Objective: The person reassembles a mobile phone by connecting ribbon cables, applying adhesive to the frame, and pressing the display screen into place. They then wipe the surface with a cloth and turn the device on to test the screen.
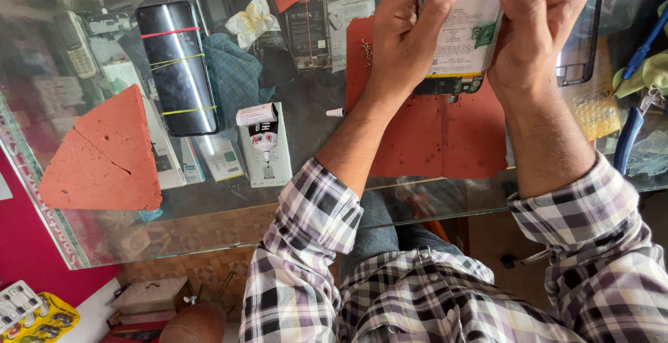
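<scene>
Both hands pinch opened phone, back cover off, battery showing: left hand and right hand clamp its sides, thumbs pressed near top. Phone held above red mat at far edge of glass counter. Risk: thumb pressure slips, flexing board or battery; tiny screws scatter off mat. Forearms angled inward, wrists raised, elbows near body.

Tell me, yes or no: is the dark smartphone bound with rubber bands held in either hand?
No: the dark smartphone bound with rubber bands lies on the glass counter, apart from both hands.
</scene>
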